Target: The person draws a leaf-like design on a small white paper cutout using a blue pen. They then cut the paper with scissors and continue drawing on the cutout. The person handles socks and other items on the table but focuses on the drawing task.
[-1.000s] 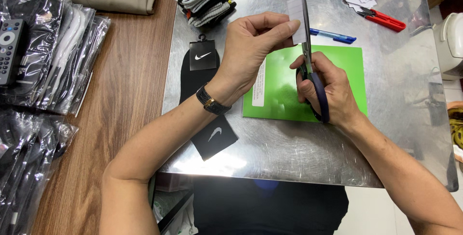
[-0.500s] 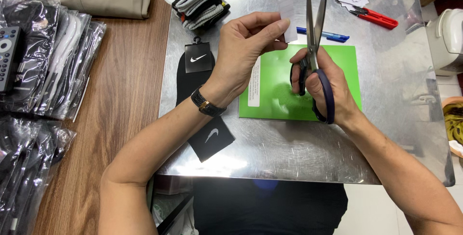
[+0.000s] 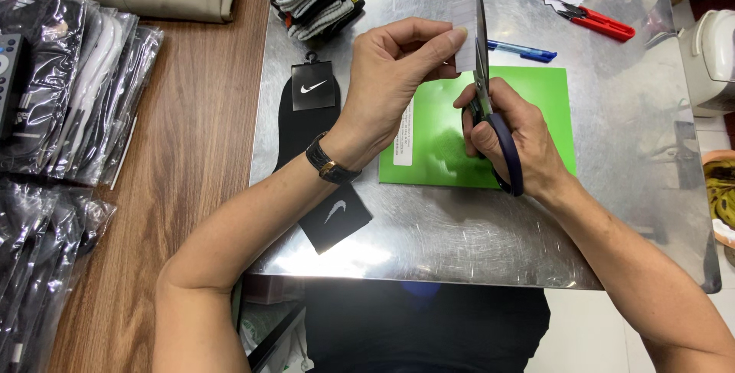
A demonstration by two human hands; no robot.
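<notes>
Left hand (image 3: 390, 82) pinches white paper slip (image 3: 464, 36); right hand (image 3: 509, 132) works scissors (image 3: 482, 74).

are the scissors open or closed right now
Closed, or nearly: the scissors blades lie together as one narrow edge against the white paper slip, with no gap showing between them.

Black wristwatch (image 3: 331, 163), bare forearms

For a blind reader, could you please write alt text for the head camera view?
Two bare hands cut a small white paper slip with dark-handled scissors: the left hand pinches the slip, the right hand works the scissors. They are above a green sheet on a metal table, with a black sock to the left.
</notes>
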